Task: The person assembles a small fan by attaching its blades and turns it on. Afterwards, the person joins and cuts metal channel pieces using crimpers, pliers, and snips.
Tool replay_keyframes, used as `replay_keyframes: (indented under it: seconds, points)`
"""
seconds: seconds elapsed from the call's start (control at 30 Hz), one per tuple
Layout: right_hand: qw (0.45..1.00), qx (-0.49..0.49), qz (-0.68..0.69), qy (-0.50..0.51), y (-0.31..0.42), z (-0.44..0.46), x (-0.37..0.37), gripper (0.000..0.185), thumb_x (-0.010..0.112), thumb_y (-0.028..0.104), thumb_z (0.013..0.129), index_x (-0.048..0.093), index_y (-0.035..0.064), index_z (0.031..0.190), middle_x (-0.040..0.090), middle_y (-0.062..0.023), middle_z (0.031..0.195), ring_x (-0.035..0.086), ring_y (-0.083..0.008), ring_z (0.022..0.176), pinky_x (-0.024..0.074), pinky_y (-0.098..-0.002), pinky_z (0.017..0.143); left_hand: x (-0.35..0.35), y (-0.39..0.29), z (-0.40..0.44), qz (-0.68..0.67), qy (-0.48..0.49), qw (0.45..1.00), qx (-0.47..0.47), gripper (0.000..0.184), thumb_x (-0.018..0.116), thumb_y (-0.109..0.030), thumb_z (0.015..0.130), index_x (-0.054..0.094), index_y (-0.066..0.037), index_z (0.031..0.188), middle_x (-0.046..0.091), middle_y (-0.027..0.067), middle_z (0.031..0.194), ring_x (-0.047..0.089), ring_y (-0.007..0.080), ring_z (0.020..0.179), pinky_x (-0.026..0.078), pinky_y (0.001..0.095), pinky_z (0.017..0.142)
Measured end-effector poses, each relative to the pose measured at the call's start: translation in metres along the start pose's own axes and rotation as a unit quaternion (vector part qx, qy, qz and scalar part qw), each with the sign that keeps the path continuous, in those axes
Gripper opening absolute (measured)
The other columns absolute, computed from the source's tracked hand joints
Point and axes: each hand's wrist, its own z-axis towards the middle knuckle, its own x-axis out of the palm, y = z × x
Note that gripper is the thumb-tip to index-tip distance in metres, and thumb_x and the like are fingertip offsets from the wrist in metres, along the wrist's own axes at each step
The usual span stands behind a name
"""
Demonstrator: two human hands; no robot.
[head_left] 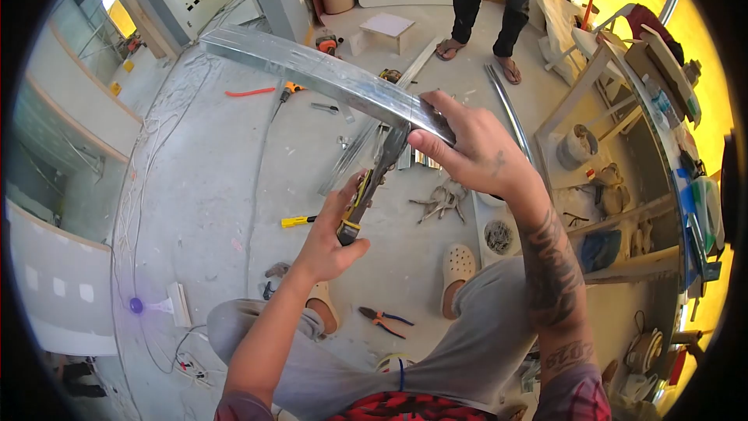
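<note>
A long shiny metal stud [312, 68] slants across the upper middle, raised above the floor. My right hand [477, 143] is closed around its near end, thumb on the close side and fingers over the top. My left hand [331, 231] is wrapped around the yellow and black handles of tin snips [383, 169]. The dark jaws of the snips meet the stud's lower edge just left of my right thumb. How far the blades are parted cannot be seen. Below, pliers [382, 320] with blue and orange handles lie on the floor between my feet.
A yellow-handled tool [298, 221], work gloves [442, 201], an orange drill [291, 89] and loose metal profiles [348, 157] lie on the floor. Another person's legs [487, 0] stand at the back. A cluttered wooden bench [615, 82] lines the right; cables [148, 171] run along the left.
</note>
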Motion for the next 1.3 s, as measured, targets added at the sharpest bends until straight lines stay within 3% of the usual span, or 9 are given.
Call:
replay_keyframes:
  seconds: [0.6, 1.13, 1.23, 1.3]
  points:
    - [0.999, -0.034, -0.024, -0.017, 0.008, -0.002, 0.002, 0.062, 0.055, 0.055, 0.092, 0.054, -0.0035, 0.112, 0.06, -0.021, 0.073, 0.061, -0.0395, 0.069, 0.0467, -0.0459, 0.064, -0.009, -0.006, -0.004, 0.077, -0.005, 0.996, 0.047, 0.096, 0.063, -0.002, 0.066, 0.028, -0.017, 0.153, 0.051, 0.0124, 0.113, 0.051, 0.0298, 0.108, 0.04, 0.0364, 0.099]
    - [1.0, -0.021, 0.015, -0.016, 0.006, -0.002, 0.003, 0.058, 0.062, 0.051, 0.089, 0.057, -0.0041, 0.105, 0.058, -0.0208, 0.066, 0.06, -0.0392, 0.062, 0.0458, -0.0449, 0.059, -0.013, -0.02, -0.004, 0.102, 0.01, 0.994, 0.038, 0.096, 0.062, -0.002, 0.066, 0.027, -0.018, 0.154, 0.05, 0.0128, 0.118, 0.051, 0.029, 0.109, 0.041, 0.0368, 0.099]
    - [0.999, -0.023, 0.014, -0.019, 0.006, -0.003, 0.004, 0.057, 0.062, 0.051, 0.089, 0.057, -0.004, 0.105, 0.058, -0.0205, 0.066, 0.06, -0.0393, 0.063, 0.046, -0.0447, 0.06, -0.013, -0.016, -0.005, 0.125, -0.003, 0.99, 0.062, 0.093, 0.061, -0.002, 0.066, 0.03, -0.015, 0.152, 0.052, 0.0124, 0.113, 0.054, 0.0287, 0.104, 0.045, 0.0352, 0.093]
    - [0.999, -0.027, 0.011, -0.022, 0.006, -0.003, 0.004, 0.057, 0.063, 0.05, 0.089, 0.057, -0.0039, 0.106, 0.059, -0.0204, 0.067, 0.06, -0.0393, 0.063, 0.0461, -0.0446, 0.06, -0.013, -0.012, -0.007, 0.151, -0.022, 0.988, 0.019, 0.087, 0.06, -0.003, 0.064, 0.038, -0.01, 0.148, 0.057, 0.011, 0.103, 0.057, 0.0269, 0.095, 0.047, 0.0326, 0.085]
